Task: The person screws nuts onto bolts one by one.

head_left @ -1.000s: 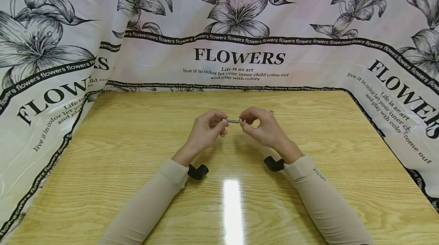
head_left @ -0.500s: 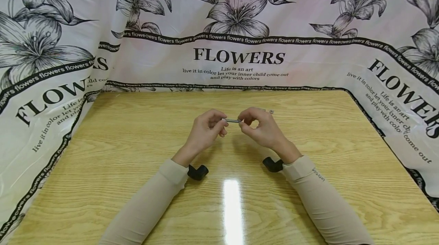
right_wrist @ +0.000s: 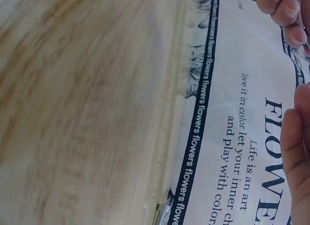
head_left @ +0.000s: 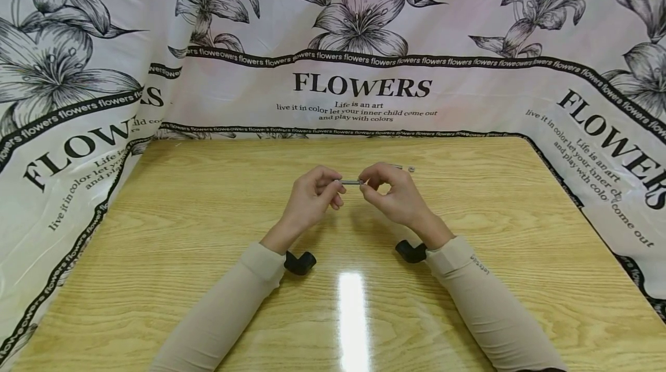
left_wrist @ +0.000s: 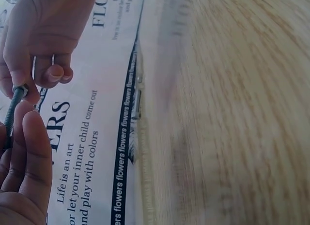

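A thin threaded metal bolt (head_left: 350,182) lies level between both hands above the table. My left hand (head_left: 311,197) pinches one end of it between thumb and fingers. At the other end, my right hand (head_left: 399,194) pinches a hex nut (left_wrist: 22,89) with thumb and forefinger. The left wrist view shows the nut at the tip of the bolt's thread (left_wrist: 11,109); how far it is threaded on, I cannot tell. Left-hand fingers largely hide the bolt's lower end. In the right wrist view, hands appear only along the right edge.
Behind the right hand, a second bolt (head_left: 396,166) and a loose nut (head_left: 411,169) lie on the wood-grain table (head_left: 208,204). A flower-printed cloth (head_left: 364,94) borders the table at the back and sides. Each wrist carries a black device (head_left: 300,262).
My right hand has shifted slightly left, toward the left hand, and the nut shows at its fingertips. The second bolt and loose nut behind it have come more into view. My left hand stays nearly still.
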`<control>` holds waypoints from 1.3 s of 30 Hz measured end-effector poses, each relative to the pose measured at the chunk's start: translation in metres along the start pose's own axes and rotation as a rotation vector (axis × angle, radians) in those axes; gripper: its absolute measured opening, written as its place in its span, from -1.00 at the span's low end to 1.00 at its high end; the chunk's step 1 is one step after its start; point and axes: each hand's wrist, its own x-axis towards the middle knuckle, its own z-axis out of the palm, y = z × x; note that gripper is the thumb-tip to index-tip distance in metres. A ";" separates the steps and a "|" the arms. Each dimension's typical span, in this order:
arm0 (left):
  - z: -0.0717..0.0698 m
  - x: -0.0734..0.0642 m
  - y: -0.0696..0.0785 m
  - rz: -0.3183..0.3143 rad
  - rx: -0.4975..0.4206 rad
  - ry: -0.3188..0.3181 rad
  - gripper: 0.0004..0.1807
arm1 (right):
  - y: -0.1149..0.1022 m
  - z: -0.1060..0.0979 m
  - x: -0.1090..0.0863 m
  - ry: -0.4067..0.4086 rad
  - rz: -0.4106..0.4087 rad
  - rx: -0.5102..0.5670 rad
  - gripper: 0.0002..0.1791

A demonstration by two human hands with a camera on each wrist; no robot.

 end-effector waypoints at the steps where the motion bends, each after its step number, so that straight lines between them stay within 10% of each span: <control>1: 0.000 0.000 0.000 0.004 -0.006 0.001 -0.84 | 0.006 0.001 -0.001 0.002 -0.003 0.001 -0.83; 18: 0.000 -0.006 0.031 0.000 -0.064 -0.049 -0.85 | 0.020 0.003 -0.003 0.045 -0.056 0.030 -0.82; 39: 0.003 -0.002 0.003 0.039 -0.136 -0.051 -0.85 | -0.027 -0.003 0.002 0.018 0.061 0.000 -0.81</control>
